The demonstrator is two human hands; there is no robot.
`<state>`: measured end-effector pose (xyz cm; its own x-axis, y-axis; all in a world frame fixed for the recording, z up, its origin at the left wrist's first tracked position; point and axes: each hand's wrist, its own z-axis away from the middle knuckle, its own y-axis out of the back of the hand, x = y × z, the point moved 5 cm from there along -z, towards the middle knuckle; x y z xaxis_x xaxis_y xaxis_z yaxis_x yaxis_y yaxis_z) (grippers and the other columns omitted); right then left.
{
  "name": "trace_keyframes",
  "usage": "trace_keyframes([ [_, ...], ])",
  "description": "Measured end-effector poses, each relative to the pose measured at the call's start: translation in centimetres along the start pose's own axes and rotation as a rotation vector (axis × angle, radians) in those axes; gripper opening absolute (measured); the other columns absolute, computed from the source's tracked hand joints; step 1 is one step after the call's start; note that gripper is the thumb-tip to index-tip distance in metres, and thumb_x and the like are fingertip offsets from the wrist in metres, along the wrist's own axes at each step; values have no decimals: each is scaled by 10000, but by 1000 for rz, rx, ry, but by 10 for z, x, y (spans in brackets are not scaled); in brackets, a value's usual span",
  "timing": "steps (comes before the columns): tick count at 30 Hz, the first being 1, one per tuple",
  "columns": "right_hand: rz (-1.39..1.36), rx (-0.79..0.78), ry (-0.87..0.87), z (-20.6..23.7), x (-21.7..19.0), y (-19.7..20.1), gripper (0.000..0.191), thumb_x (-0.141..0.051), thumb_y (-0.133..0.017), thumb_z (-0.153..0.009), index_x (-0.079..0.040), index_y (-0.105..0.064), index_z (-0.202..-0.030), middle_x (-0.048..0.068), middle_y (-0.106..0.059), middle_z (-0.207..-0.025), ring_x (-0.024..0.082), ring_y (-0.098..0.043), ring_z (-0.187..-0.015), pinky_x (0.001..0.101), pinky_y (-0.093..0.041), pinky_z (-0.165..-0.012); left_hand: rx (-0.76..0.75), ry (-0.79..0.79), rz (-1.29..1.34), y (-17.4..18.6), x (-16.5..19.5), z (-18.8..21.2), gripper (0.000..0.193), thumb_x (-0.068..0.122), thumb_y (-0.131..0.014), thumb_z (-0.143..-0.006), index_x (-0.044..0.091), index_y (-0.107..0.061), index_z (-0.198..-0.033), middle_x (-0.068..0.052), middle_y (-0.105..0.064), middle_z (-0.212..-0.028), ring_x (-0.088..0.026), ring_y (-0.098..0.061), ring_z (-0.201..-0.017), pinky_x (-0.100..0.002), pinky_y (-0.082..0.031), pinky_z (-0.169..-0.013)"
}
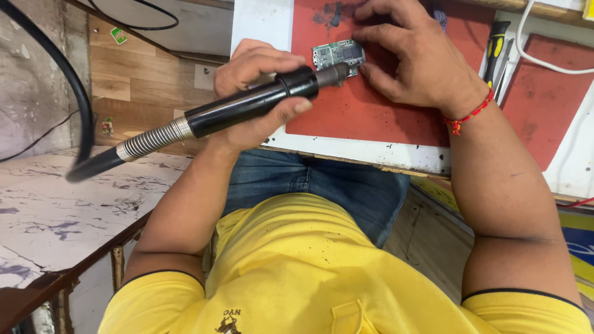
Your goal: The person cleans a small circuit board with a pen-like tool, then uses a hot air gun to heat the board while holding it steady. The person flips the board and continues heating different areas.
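Observation:
My left hand (253,80) grips a black hot-air wand (247,106) with a metal spring collar and a thick black hose (77,99). Its nozzle (334,74) points at the lower edge of a small green circuit board (337,54). The board lies on a red work mat (365,114). My right hand (408,55), with a red thread around the wrist, rests on the mat. Its fingertips press the board's right side and top edge, holding it flat.
The mat lies on a white bench top (352,151) above my lap. A yellow-and-black screwdriver (496,49), a white cable (544,60) and a second red mat (544,102) sit to the right. A marbled white counter (55,210) stands at the left.

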<state>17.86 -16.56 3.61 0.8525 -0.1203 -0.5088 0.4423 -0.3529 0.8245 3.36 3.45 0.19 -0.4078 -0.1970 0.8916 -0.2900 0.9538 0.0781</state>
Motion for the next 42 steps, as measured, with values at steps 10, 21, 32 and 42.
trace_keyframes([
  [10,-43,-10,-31,-1,2,-3,366,-61,-792,-887,12,-687,-1230,166,-576,-1369,343,-566,-1330,417,-495,-1133,150,178,77,6,0,-2,325,238,-872,-875,93,-696,-1107,-43,-717,-1092,-159,-679,-1004,-318,-587,-928],
  [21,-29,15,-56,-6,3,-1,371,-78,-777,-848,4,-691,-1200,170,-588,-1354,345,-577,-1291,419,-498,-1104,-13,58,-80,4,7,-8,328,215,-852,-872,38,-712,-1110,-77,-747,-1077,-213,-637,-1074,-355,-530,-1004],
  [32,-28,1,-59,-8,4,4,367,-100,-787,-813,-2,-688,-1152,174,-580,-1348,348,-568,-1280,422,-500,-1073,184,187,78,12,-2,-7,268,228,-830,-932,53,-719,-1103,-84,-712,-1110,-180,-677,-1055,-343,-563,-1002],
  [42,-27,-29,-70,-7,1,9,426,-102,-786,-830,-17,-681,-1233,166,-581,-1357,354,-580,-1280,427,-510,-1078,61,40,90,4,3,-6,306,205,-823,-924,45,-673,-1139,-78,-677,-1157,-147,-674,-1026,-305,-567,-947],
])
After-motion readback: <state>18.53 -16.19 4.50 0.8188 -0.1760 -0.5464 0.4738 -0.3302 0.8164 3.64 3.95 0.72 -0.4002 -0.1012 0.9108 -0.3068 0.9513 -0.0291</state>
